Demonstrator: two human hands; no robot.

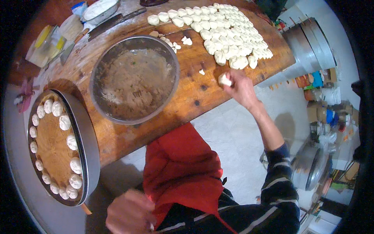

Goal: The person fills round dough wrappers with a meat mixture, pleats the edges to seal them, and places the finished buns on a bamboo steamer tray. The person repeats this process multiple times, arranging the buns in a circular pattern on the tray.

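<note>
My right hand (241, 87) holds a small lump of white dough (225, 80) between thumb and fingers, over the table's near edge. Just beyond it lie rows of dough pieces (228, 32) set close together. A small dough scrap (201, 71) rests to its left. My left hand (131, 212) is low in front of my body, near the red apron (181, 163); it is blurred, and whether it holds something cannot be told. Left of centre stands a large round metal bowl (177, 73) with brown, wet-looking residue inside. At the far left, a round steamer tray (52, 146) bears a ring of pleated buns (65, 122).
A knife (70, 49), a dark long blade (105, 27), a tub of flour (99, 10) and plastic containers (48, 48) lie at the back left of the wooden table (187, 102). Metal steamer pots (306, 46) stand past its right end. More dough scraps (169, 41) lie behind the bowl.
</note>
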